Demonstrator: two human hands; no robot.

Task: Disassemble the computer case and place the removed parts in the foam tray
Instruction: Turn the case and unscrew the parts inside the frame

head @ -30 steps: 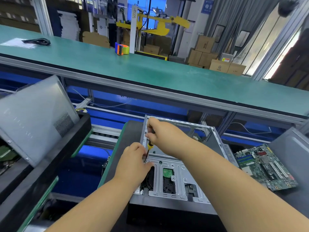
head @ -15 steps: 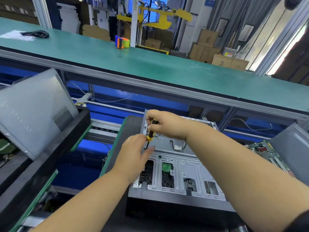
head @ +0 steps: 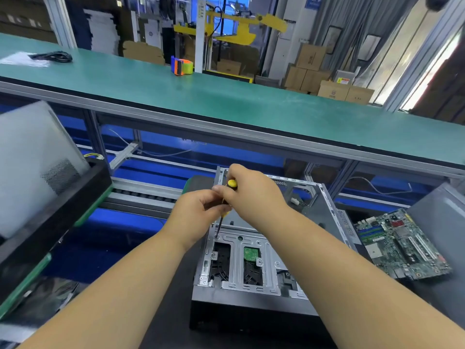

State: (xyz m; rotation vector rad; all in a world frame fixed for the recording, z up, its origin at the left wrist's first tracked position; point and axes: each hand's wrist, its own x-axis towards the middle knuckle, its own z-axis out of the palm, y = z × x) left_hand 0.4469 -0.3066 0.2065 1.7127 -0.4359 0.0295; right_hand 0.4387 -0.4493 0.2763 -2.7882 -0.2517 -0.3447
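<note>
Unscrewing step at left edge of computer case [head: 266, 263], which lies open near front middle of bench [head: 173, 306]. Right hand [head: 254, 195] wraps fingers round yellow-and-black screwdriver [head: 227, 197] handle, holding it nearly upright so tip seats in screw [head: 216, 236] on metal bracket. Left hand [head: 193, 217] pinches shaft below, likely to steady tip against slipping. Circuit board [head: 400, 245] lies at right edge, just beside case, apparently already removed. Foam tray not clearly identifiable.
</note>
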